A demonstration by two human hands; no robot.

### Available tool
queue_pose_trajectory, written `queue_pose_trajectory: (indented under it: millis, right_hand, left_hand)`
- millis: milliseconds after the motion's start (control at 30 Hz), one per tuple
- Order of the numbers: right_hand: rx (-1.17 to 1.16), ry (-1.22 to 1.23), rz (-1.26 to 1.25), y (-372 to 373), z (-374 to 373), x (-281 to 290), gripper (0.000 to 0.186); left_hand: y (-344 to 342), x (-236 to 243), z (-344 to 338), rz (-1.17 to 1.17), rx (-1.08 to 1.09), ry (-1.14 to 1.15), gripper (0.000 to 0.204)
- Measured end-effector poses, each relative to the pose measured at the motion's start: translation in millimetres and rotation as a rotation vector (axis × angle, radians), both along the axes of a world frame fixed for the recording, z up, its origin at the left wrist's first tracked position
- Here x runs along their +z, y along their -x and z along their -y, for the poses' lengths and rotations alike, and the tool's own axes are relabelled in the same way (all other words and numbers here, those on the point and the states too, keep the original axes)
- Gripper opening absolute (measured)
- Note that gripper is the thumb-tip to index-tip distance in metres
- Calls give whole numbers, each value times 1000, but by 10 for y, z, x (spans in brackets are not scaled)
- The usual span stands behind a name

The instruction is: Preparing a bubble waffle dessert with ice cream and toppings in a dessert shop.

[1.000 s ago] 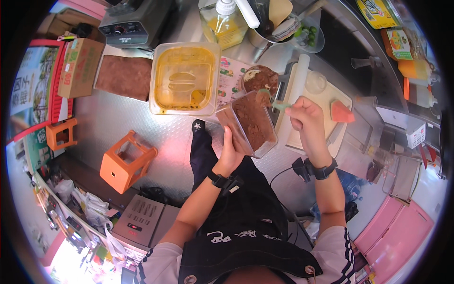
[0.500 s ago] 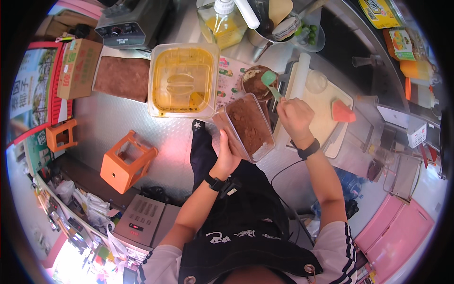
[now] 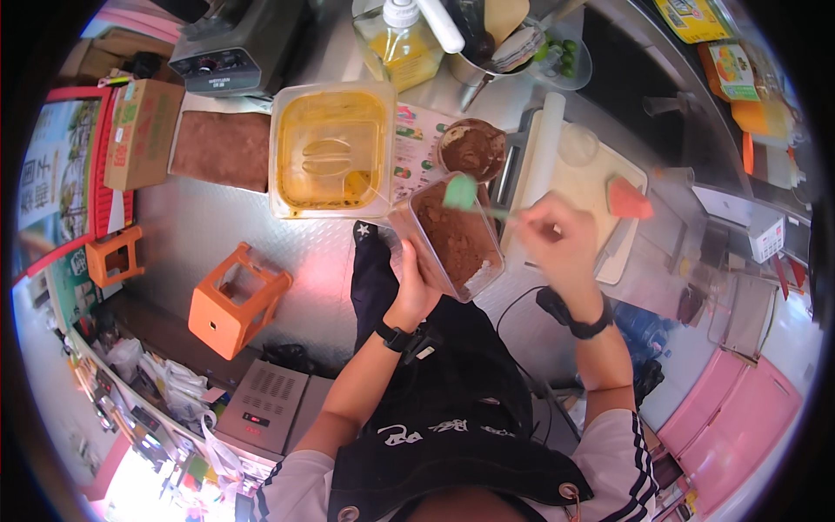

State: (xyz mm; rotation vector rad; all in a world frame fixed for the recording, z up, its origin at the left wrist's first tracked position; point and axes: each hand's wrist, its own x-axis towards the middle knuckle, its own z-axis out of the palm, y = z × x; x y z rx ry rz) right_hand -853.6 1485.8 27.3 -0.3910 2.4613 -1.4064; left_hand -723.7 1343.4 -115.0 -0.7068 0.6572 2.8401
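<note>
My left hand grips the near left side of a clear plastic container and holds it tilted. Brown powder fills much of it, with a pale patch in the near corner. In my right hand is the handle of a small green measuring spoon, blurred by motion, its bowl over the container's far end. Just beyond stands a round bowl with brown powder in it. A large clear tub with yellow residue sits to the left of the bowl.
On the right, a white cutting board carries a watermelon piece and a clear cup. A pump bottle with yellow liquid stands at the back. At left are a brown slab, a cardboard box and an orange stool.
The green spoon has moved from above the round bowl toward me and left, over the container. My right hand has turned and come slightly nearer; my left hand stays almost still.
</note>
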Motion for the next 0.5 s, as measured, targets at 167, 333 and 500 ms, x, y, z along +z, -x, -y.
queue_pose_trajectory:
  millis: [167,333,500]
  right_hand:
    - [253,-62,-116,-238,13,108,11]
    - [-367,-266,-32,-431,-102,-672,39]
    - [-265,-791,-283,-586,445,-1148,96]
  left_hand:
    - [-59,48,39,-22,-28,-85,70]
    - [-120,548,294,72,-192,-59,86]
    - [-323,673,821,154,-198,-65,77]
